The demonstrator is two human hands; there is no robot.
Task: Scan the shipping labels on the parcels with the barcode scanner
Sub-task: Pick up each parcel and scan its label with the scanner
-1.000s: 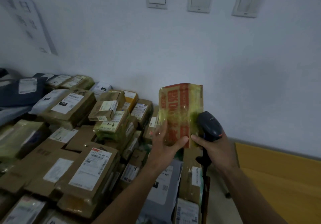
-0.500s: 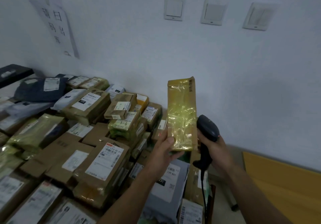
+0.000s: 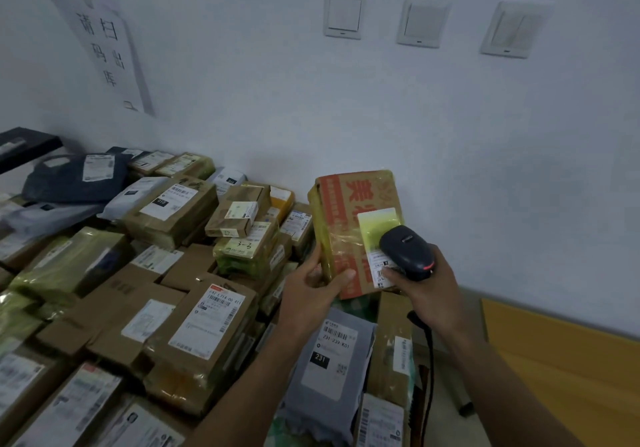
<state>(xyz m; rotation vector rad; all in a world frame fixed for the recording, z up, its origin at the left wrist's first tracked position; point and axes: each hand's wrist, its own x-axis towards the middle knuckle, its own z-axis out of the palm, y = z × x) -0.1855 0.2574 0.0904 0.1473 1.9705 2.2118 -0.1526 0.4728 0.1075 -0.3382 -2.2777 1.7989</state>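
Note:
My left hand [image 3: 313, 292] grips the lower left corner of a taped brown parcel [image 3: 346, 218] with red print, held upright in the air before the wall. Its white shipping label [image 3: 375, 235] faces me, lit pale green in its upper part. My right hand [image 3: 424, 290] grips a black barcode scanner [image 3: 408, 250], whose head sits right over the label's lower half and hides part of it. The scanner's black cable [image 3: 429, 349] hangs down below my right wrist.
A dense heap of cardboard parcels [image 3: 204, 322] and grey mailer bags [image 3: 329, 363] with labels fills the left and centre below my hands. A white wall with three switches [image 3: 420, 20] and a paper sign [image 3: 104, 48] stands behind. A yellow board [image 3: 561, 360] lies at the right.
The parcel has been turned in my left hand from its narrow taped side to the face bearing the label. The scanner has moved up and left onto the label.

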